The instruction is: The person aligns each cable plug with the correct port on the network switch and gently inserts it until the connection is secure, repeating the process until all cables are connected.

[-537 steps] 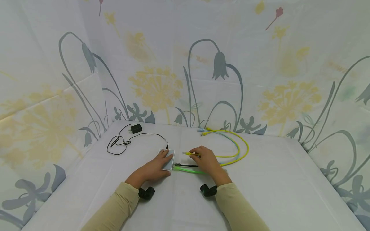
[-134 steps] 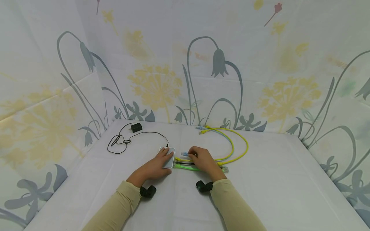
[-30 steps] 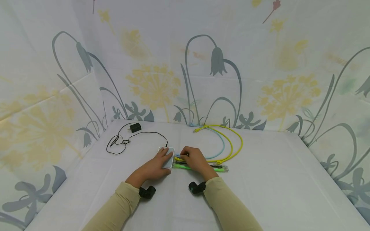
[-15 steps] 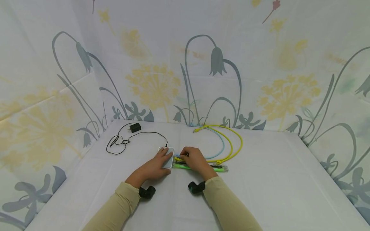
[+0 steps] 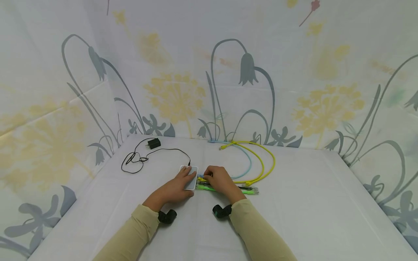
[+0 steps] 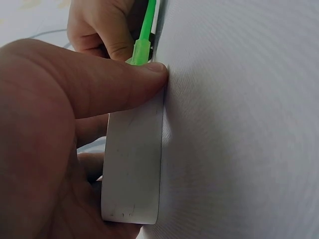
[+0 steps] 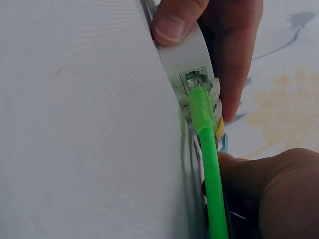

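A small white network switch [image 5: 191,185] lies flat on the table, gripped by my left hand [image 5: 174,186] with the thumb at its near side and the fingers over its top. Close to its right side, my right hand [image 5: 221,180] pinches the plug end of a light blue Ethernet cable [image 5: 250,162]; the fingers partly hide that plug. A green Ethernet cable [image 7: 212,169] has its plug in a port in the right wrist view. Ends of a yellow Ethernet cable [image 5: 273,157] and a black cable [image 5: 245,188] lie between the green and light blue ones, at the switch.
A black power adapter [image 5: 154,143] sits at the back left, its thin black cord [image 5: 169,149] running to the switch's far edge. Loops of the yellow and light blue cables spread across the back centre. Flower-printed cloth walls [image 5: 209,72] enclose the table.
Earlier the right hand held a yellow plug, then a light blue plug apart from the switch. That light blue plug has moved left to the switch's side. The left hand stays put.
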`<state>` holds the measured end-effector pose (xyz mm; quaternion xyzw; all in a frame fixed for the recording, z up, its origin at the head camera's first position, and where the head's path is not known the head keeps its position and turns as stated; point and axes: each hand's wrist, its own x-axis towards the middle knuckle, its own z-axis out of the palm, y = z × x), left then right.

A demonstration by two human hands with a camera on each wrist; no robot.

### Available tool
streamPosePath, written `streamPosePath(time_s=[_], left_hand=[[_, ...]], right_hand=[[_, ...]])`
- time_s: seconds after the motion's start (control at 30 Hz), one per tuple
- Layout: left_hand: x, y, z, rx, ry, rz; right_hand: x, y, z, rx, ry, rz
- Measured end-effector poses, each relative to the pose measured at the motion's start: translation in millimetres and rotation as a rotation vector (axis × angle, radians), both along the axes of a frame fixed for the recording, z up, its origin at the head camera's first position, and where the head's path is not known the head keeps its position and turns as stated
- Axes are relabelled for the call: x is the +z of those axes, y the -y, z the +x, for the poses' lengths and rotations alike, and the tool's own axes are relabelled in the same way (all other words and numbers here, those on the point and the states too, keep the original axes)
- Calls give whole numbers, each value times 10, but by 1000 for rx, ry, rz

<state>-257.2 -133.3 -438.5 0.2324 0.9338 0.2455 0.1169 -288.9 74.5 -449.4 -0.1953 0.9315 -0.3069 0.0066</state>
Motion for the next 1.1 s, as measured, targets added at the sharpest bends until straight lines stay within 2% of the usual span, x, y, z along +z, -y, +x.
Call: streamPosePath(time_s=[0.6, 1.1], left_hand=[[-1, 0, -16, -23, -12, -12], [43, -11, 2, -21, -3, -20]], right_hand=[[23, 2, -17, 18, -12, 4], [15, 10, -36, 28, -10, -8]])
